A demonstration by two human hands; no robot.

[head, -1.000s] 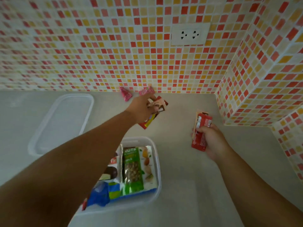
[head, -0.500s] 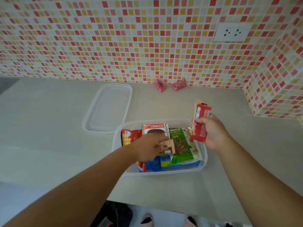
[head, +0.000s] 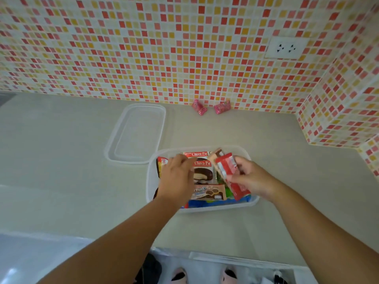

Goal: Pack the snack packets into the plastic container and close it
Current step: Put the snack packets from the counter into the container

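Now I look down at the box (head: 253, 202) on the counter (head: 61, 171), and both hands are over it. My right hand (head: 251, 179) holds a red bar (head: 226, 167), with fingers and thumb curled round its lower half. The bar is tilted. Its long way runs from up-left to down-right, and its top end leans in over the box, just above the snacks there. So I think the next move is a short one: lay the bar flat and let go. It looks like it would fit best along the right wall. My left hand (head: 177, 178) is over the left side of the box, on top of the snacks, beside a Choco Pie (head: 203, 171). Its fingers bend down, but I cannot tell if they hold a pack or only press. Two pink candies (head: 200, 107) lie far back by the tiled wall (head: 143, 48), well apart from the box. The right hand is full, so I guess the left hand is the one free to get them. The lid (head: 136, 133) lies flat just behind the box, on the left.
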